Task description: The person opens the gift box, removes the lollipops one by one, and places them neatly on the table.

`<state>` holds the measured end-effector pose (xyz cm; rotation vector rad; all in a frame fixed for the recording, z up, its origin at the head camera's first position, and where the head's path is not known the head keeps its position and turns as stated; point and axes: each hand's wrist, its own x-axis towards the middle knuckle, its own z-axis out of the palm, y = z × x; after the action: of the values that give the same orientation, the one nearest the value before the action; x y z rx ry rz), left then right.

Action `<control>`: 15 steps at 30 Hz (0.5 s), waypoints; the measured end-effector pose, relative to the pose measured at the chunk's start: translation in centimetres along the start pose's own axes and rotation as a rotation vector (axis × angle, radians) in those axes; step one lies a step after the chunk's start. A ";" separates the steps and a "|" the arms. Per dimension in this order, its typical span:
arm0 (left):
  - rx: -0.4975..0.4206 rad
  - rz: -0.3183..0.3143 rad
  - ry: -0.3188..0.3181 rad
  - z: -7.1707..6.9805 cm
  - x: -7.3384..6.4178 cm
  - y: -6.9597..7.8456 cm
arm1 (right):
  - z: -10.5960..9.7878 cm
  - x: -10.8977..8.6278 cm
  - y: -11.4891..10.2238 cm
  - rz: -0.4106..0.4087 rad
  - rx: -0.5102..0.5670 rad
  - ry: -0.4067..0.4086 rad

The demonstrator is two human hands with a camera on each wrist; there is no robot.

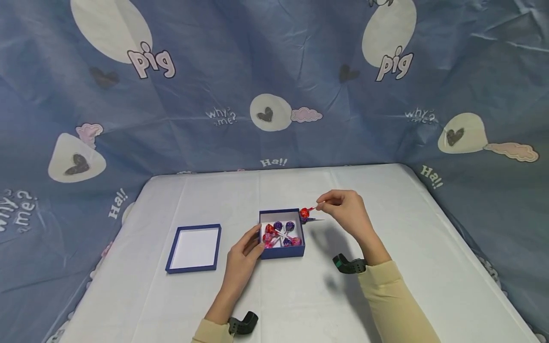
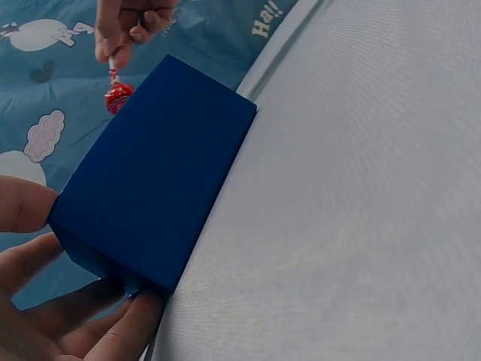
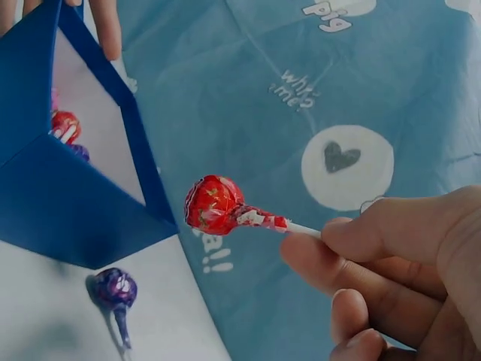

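Note:
A blue open box (image 1: pixel 282 251) with a white inside stands on the table and holds several wrapped lollipops (image 1: pixel 289 226), red, pink and purple. My left hand (image 1: pixel 242 259) grips the box at its left side, the thumb by the near left corner and the fingers along the side. Above the box's right rim, my right hand (image 1: pixel 347 214) pinches a red-wrapped lollipop (image 3: pixel 214 207) by its white stick between thumb and forefinger, candy end toward the box. A purple lollipop (image 3: pixel 116 289) lies on the table just right of the box, its stick pointing away from it.
The blue-rimmed box lid (image 1: pixel 193 270) lies white inside up, left of the box. A white cloth covers the table (image 1: pixel 171 309). A blue printed curtain (image 1: pixel 274 143) hangs behind the table and along both sides.

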<state>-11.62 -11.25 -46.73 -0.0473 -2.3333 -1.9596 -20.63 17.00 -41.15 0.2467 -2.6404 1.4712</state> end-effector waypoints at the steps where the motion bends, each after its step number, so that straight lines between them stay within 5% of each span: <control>1: 0.000 0.000 0.000 0.0 0.0 0.0 | 0.0 -0.1 0.1 0.010 0.002 -0.001; 15: 0.000 -0.001 0.008 -0.1 0.0 -0.1 | 0.4 -0.4 1.8 0.090 -0.006 -0.026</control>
<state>-11.61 -11.36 -46.86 -0.0392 -2.3285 -1.9571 -20.63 17.66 -42.88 0.1495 -2.7093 1.4963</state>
